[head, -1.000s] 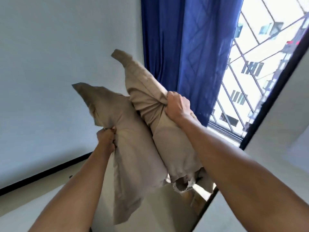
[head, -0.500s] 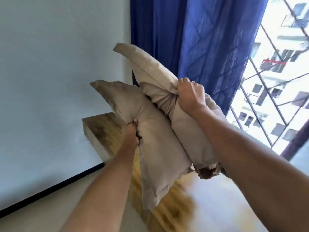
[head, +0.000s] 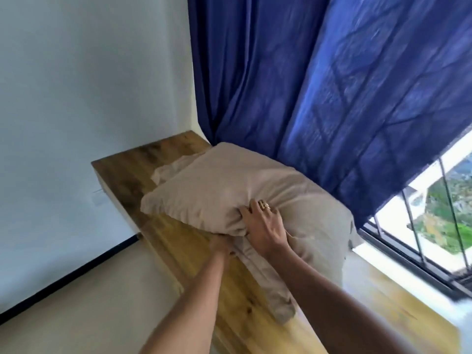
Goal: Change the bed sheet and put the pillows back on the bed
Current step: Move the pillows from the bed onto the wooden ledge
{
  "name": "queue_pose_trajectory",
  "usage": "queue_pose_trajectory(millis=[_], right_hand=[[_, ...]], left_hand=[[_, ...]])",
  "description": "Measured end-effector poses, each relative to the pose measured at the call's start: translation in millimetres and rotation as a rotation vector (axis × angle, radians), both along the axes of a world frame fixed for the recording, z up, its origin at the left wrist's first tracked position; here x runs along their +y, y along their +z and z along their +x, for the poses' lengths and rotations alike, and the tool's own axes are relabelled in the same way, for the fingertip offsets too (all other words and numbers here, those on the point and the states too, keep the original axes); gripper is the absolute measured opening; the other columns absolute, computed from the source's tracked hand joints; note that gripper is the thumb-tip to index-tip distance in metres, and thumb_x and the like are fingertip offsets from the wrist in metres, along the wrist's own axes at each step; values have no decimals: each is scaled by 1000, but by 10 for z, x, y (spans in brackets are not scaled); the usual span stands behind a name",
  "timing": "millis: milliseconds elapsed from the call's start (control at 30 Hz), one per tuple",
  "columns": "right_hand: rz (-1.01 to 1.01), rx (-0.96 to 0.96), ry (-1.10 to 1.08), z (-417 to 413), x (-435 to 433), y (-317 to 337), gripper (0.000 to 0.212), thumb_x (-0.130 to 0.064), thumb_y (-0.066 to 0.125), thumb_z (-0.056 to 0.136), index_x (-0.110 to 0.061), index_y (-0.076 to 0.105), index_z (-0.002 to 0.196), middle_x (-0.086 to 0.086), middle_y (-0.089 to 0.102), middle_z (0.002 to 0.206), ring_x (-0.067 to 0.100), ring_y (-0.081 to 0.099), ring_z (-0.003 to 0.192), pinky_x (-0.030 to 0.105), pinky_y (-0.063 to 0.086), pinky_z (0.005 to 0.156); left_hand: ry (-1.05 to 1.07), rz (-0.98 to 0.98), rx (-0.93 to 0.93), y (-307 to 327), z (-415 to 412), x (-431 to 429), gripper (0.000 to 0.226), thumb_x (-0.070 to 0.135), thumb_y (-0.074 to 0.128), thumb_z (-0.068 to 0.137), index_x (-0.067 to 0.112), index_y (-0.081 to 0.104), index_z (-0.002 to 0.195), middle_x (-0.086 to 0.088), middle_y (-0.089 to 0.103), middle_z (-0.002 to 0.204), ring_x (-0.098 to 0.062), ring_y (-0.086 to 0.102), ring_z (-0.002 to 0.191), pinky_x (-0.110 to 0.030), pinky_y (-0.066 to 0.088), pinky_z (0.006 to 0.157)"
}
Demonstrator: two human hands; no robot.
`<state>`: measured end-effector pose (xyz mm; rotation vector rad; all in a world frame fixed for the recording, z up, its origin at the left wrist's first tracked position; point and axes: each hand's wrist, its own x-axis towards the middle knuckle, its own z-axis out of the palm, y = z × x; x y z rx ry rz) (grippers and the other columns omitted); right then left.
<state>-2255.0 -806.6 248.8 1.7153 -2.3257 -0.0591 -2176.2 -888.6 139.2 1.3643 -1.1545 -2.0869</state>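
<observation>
The right hand (head: 265, 226) clutches a fold of the upper pillow (head: 224, 185), which lies on the lower pillow (head: 267, 284) on the wooden tabletop (head: 127, 172). The left hand (head: 221, 245) is buried between them, so I cannot tell its grip. Just beyond the hands a blue curtain (head: 332, 98) backs the pillows, with a barred window (head: 431, 215) to their right.

Light: bright daylight through window (head: 434, 213), glare blown out there.
Blur: motion smear lower right.
Distortion: wide-angle tilt.

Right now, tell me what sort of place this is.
Likely a bedroom at home: beige pillows stacked on a wooden ledge, a blue curtain behind them, a barred window beside it.
</observation>
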Motion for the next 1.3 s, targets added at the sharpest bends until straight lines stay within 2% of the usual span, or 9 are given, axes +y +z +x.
queue_pose_trajectory(millis=[100,200,300,400,500,867,1067,1167,1300], right_hand=[[-11,2,-51,-133,-359,13,49,-31,60,84,-26,58,133,7,55,127,31,59,114,47,49,88],[-62,68,-145,-469,-762,38,46,-18,64,87,-26,57,132,6,53,129,30,60,109,48,50,89],[-27,39,-175,-687,-1101,113,42,-19,63,91,-23,56,133,4,53,131,30,59,111,46,48,95],[17,16,-174,-745,-1171,132,47,-27,71,86,-20,56,131,5,54,132,29,61,111,45,47,98],[43,49,-131,-658,-1035,121,59,-39,78,80,-18,55,129,5,53,130,28,62,109,45,48,98],[-54,59,-64,-262,-579,180,94,-61,81,64,-16,45,137,6,43,142,26,56,122,49,38,110],[-88,50,48,208,-165,124,78,-53,72,82,-10,47,142,12,39,154,30,37,145,51,28,120],[-80,-49,86,502,108,-84,72,-51,65,87,-10,45,143,12,36,158,30,31,149,51,26,121],[8,-188,153,926,535,-490,75,-52,60,90,-10,40,150,13,27,166,32,26,153,52,21,124]], left_hand=[[32,81,50,98,-156,-256,26,4,43,107,20,57,121,-17,64,120,-23,61,84,-40,52,76],[-25,-10,18,195,-330,-588,69,-1,50,102,46,33,149,-1,55,134,-24,60,103,-43,58,75],[-74,-76,18,347,-416,-844,66,13,49,106,41,21,159,0,42,154,-26,53,127,-51,54,97],[-84,-111,-41,409,-422,-970,63,12,47,106,36,23,159,0,49,147,-23,53,117,-52,54,98],[-40,-84,-54,389,-336,-970,63,14,49,105,35,25,159,5,51,129,-21,52,109,-52,56,95],[23,-162,-109,578,168,-815,45,21,47,103,24,42,147,-4,54,141,-28,58,118,-34,57,60],[131,-239,-211,712,686,-435,60,31,53,104,24,29,158,-7,57,132,-24,60,104,-47,56,97],[166,-328,-316,679,1068,-102,58,32,54,102,20,34,156,-9,47,152,-34,52,131,-47,48,108],[223,-396,-460,501,1729,503,52,28,54,103,17,43,152,-9,46,155,-31,45,139,-36,40,108]])
